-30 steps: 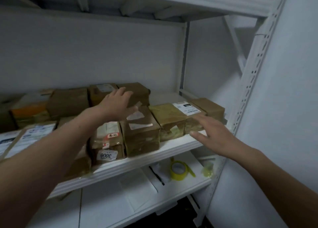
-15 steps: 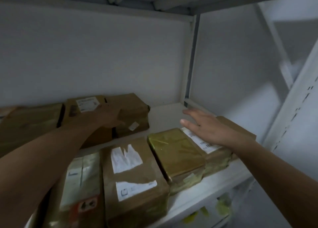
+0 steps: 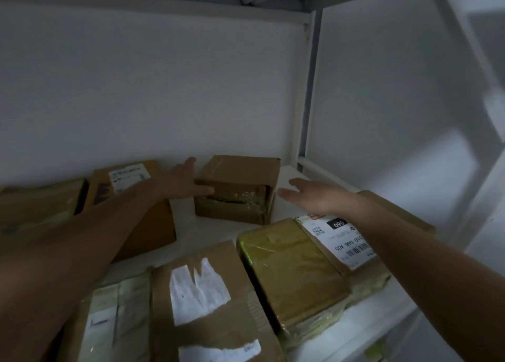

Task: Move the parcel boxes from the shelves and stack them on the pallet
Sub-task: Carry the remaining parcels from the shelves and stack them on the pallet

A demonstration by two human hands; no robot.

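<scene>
A small brown cardboard parcel box (image 3: 237, 188) stands at the back of the white shelf (image 3: 218, 230), against the wall. My left hand (image 3: 181, 182) is open, fingers straight, at the box's left side and touching or nearly touching it. My right hand (image 3: 314, 196) is open too, a short gap to the right of the box, palm turned toward it. Neither hand holds anything. The pallet is not in view.
Several other parcels fill the shelf: a labelled brown box (image 3: 128, 206) under my left forearm, a taped box (image 3: 207, 299) in front, a yellow-green wrapped parcel (image 3: 289, 268), a white-labelled parcel (image 3: 344, 241) under my right wrist. A shelf post (image 3: 307, 94) rises at the back right.
Both hands have reached deeper into the shelf to either side of the small back box. My left hand left the labelled box; my right hand moved off the labelled parcel. The view moved closer.
</scene>
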